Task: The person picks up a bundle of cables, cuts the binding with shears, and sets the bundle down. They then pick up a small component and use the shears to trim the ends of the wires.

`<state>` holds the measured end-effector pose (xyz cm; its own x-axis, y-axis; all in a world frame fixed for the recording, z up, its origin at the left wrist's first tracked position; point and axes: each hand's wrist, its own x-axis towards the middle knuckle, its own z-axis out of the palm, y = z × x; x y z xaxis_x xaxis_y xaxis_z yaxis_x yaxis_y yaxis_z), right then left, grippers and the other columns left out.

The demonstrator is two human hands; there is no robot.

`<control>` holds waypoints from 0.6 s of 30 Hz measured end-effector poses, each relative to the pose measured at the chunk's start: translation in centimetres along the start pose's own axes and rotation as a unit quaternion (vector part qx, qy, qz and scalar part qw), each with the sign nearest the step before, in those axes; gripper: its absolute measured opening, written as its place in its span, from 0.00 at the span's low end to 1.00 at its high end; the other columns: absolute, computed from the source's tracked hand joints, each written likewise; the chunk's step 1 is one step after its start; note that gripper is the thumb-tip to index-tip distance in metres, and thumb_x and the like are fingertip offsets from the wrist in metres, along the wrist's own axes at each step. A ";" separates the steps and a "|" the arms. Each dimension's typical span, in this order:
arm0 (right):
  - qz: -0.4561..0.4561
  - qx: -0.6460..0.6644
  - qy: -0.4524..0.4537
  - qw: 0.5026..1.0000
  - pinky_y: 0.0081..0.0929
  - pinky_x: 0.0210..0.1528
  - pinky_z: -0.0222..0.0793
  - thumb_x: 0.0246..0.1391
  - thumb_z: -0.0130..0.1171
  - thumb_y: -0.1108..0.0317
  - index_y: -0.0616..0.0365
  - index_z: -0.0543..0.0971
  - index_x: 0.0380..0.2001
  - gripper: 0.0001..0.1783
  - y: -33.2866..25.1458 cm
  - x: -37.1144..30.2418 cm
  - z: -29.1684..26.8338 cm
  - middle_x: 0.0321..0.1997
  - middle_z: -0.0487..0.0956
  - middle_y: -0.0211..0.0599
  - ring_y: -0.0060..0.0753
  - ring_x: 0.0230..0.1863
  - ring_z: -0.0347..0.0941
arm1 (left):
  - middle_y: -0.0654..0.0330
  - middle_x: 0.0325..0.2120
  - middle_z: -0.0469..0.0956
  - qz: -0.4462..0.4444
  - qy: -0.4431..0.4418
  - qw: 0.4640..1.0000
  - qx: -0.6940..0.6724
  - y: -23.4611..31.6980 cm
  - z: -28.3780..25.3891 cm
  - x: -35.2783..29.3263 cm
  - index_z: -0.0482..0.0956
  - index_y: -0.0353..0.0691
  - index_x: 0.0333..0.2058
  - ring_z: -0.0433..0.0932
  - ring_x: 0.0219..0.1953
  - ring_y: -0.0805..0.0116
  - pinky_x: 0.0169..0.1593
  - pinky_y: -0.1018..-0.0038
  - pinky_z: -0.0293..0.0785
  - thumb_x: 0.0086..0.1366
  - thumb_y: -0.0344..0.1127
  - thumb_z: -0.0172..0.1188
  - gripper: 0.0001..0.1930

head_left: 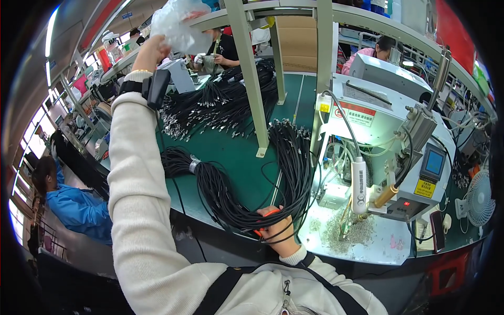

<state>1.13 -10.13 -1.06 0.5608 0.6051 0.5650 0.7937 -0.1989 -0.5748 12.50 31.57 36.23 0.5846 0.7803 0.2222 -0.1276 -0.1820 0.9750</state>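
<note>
Up at the top left, my left hand (154, 51) is closed on a crinkled clear plastic bag (181, 27) at the overhead shelf. Low in the middle, by the bench's front edge, my right hand (278, 232) is closed around an orange-handled tool (271, 213), whose working end is hidden. Strands of a thick black cable bundle (231, 199) cross over that hand and its fingers. The bundle curves across the bench, bound by a tie (194, 164) on its left part. Its other part runs back up beside the machine, ending in connectors.
A bench-top machine (362, 113) with a lit work plate (386, 247) stands on the right; small clippings lie on the plate. Shelf posts (251, 79) rise from the green bench (226, 144). More black cables (220, 107) lie behind. A fan (480, 194) stands far right. Co-workers sit around.
</note>
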 end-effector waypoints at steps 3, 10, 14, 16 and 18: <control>0.000 -0.002 -0.001 1.000 0.41 0.50 0.56 0.32 0.57 0.71 0.54 0.71 0.36 0.20 0.1 0.1 0.1 0.34 0.72 0.32 0.35 0.40 0.69 | 0.47 0.40 0.68 0.039 -0.025 0.977 -0.207 1.9 1.7 -0.2 0.61 0.35 0.45 0.72 0.37 0.52 0.31 0.66 0.74 0.56 0.32 0.52 0.18; -0.014 -0.019 -0.001 1.000 0.36 0.45 0.61 0.31 0.58 0.69 0.57 0.70 0.36 0.22 0.5 0.2 -0.2 0.34 0.71 0.35 0.38 0.39 0.68 | 0.53 0.50 0.61 0.151 -0.211 0.917 -0.304 4.1 7.6 0.7 0.53 0.45 0.53 0.65 0.45 0.52 0.46 0.63 0.62 0.59 0.50 0.39 0.26; 0.001 0.073 -0.002 0.997 0.41 0.50 0.57 0.31 0.58 0.70 0.54 0.71 0.35 0.20 0.6 0.0 0.1 0.34 0.73 0.32 0.35 0.40 0.70 | 0.54 0.50 0.63 0.117 -0.522 0.781 -0.323 3.7 8.7 6.7 0.55 0.44 0.54 0.64 0.47 0.59 0.49 0.69 0.59 0.61 0.55 0.34 0.28; -0.003 0.066 -0.005 0.998 0.41 0.50 0.57 0.31 0.58 0.70 0.54 0.71 0.35 0.20 0.8 0.0 0.3 0.35 0.73 0.32 0.35 0.40 0.70 | 0.53 0.48 0.65 0.091 -0.631 0.701 -0.320 3.3 10.2 8.9 0.58 0.42 0.53 0.65 0.46 0.62 0.48 0.72 0.61 0.62 0.54 0.35 0.27; -0.005 0.046 -0.010 0.999 0.41 0.51 0.57 0.31 0.58 0.70 0.54 0.71 0.35 0.20 1.0 0.0 0.3 0.35 0.73 0.33 0.35 0.41 0.70 | 0.53 0.42 0.69 0.250 -0.330 0.897 -0.151 2.9 13.4 9.3 0.64 0.42 0.48 0.68 0.41 0.62 0.45 0.71 0.63 0.62 0.51 0.35 0.23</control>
<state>1.82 -10.05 -1.80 0.5479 0.6221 0.5593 0.7734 -0.1218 -0.6221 28.32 30.32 41.03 0.7278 0.1027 0.6781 -0.6604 -0.1619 0.7333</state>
